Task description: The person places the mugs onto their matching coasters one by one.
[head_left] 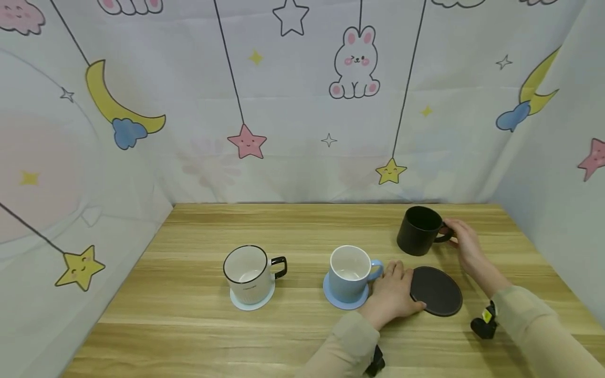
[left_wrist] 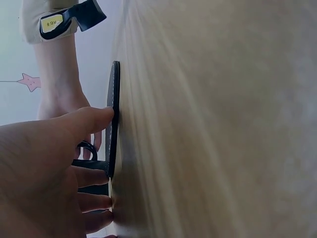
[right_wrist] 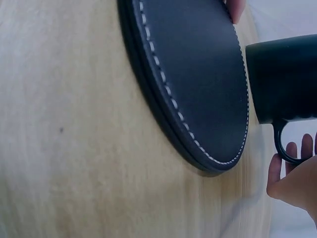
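Observation:
A black mug is at the back right, behind a round black coaster lying on the table. My right hand holds the mug by its handle, fingers curled at the loop, which the right wrist view also shows. Whether the mug's base touches the table I cannot tell. At the coaster's left side, my left hand grips the rim between thumb and fingers. In the left wrist view the thumb presses the stitched coaster edge. Close by my left fingers is a blue mug, on a blue coaster.
Farther left, a white mug with a black rim and handle stands on a pale coaster. All of it is on a wooden table. A patterned cloth hangs behind and at both sides.

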The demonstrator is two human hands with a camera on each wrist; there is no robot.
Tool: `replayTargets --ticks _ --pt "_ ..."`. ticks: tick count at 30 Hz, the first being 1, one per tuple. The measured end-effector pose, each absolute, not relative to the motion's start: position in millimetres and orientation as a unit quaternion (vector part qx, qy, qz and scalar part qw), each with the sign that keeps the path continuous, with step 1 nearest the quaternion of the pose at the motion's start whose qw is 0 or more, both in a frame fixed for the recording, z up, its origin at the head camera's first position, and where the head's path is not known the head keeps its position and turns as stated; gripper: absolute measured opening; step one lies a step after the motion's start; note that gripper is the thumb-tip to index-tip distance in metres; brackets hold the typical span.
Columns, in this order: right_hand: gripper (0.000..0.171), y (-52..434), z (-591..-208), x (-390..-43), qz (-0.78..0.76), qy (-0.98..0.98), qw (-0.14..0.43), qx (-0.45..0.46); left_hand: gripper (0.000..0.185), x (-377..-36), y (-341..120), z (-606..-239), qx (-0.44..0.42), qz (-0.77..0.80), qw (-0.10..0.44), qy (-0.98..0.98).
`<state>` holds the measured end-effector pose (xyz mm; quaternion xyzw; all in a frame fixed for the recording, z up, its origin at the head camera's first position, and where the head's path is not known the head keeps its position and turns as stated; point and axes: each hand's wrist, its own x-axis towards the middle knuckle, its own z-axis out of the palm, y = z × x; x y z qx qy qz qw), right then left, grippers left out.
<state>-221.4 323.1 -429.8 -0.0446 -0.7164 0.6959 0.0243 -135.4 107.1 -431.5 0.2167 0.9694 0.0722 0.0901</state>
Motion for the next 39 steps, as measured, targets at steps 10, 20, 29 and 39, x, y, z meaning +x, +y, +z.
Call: replayTargets --ticks 10,20,29,39 --pt "0.021 320.0 -431.9 -222.3 0.669 -0.741 0.038 -0.049 0.078 -135.2 107.8 -431.8 0.214 0.075 0.094 0.969" --pt "0.028 323.6 -435.0 -225.8 0.692 -0.722 0.024 -0.009 0.078 -135.7 108.6 -430.8 0.21 0.06 0.098 0.971" --pt "0.033 326.7 -438.1 -227.8 0.746 -0.665 -0.004 0.008 0.078 -134.2 109.3 -430.3 0.21 0.059 0.101 0.971" --pt "0.034 330.0 -440.2 -230.1 0.771 -0.632 -0.045 0.058 0.078 -135.0 109.8 -432.5 0.208 0.05 0.104 0.971"
